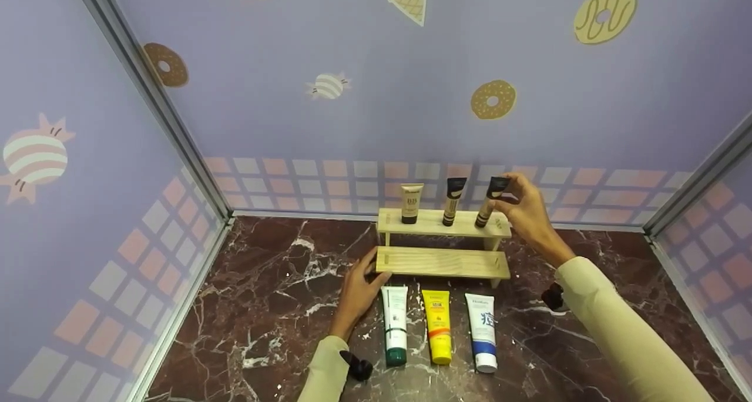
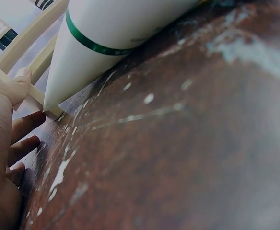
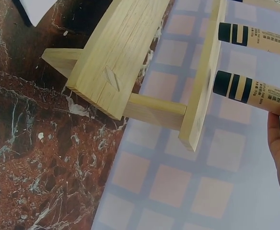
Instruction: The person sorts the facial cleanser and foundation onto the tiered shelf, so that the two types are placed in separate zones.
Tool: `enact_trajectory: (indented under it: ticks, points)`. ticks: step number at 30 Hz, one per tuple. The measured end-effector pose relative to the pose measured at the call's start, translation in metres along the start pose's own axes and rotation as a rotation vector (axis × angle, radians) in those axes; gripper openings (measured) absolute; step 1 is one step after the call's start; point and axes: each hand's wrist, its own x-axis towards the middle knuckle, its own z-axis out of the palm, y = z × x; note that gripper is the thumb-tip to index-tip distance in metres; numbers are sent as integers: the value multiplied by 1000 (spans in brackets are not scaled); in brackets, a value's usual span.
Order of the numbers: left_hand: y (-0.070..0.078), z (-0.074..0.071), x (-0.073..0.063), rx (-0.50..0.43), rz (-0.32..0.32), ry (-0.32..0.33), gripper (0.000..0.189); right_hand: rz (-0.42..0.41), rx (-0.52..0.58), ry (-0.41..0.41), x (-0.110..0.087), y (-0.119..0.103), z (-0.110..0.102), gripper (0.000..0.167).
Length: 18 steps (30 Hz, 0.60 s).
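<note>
My right hand [image 1: 529, 209] pinches a small black-and-gold cosmetic tube [image 1: 491, 201] near its top, at the right end of the upper step of a wooden two-step stand [image 1: 440, 261]. That tube leans slightly, cap down; whether its cap [image 3: 222, 83] touches the step I cannot tell. Left of it stand a second black-and-gold tube [image 1: 452, 202] and a beige tube with a dark cap [image 1: 411, 204]. My left hand [image 1: 357, 293] holds the left end of the lower step, its thumb [image 2: 21, 81] against the wood. Close by lies a white tube with a green cap [image 1: 396, 325].
A yellow tube [image 1: 437, 327] and a white tube with a blue band [image 1: 482, 331] lie in front of the stand, beside the green-capped one. Under everything is a dark red marbled tabletop [image 1: 282, 308]. A purple patterned wall panel [image 1: 399, 126] rises behind the stand.
</note>
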Motion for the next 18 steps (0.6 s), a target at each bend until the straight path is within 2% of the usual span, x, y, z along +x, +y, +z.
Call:
enact_trajectory:
  ticks: [18]
  points:
    - [2,-1,-1,-14,-25,-3,75,24,-48,-28,1,2,5,57]
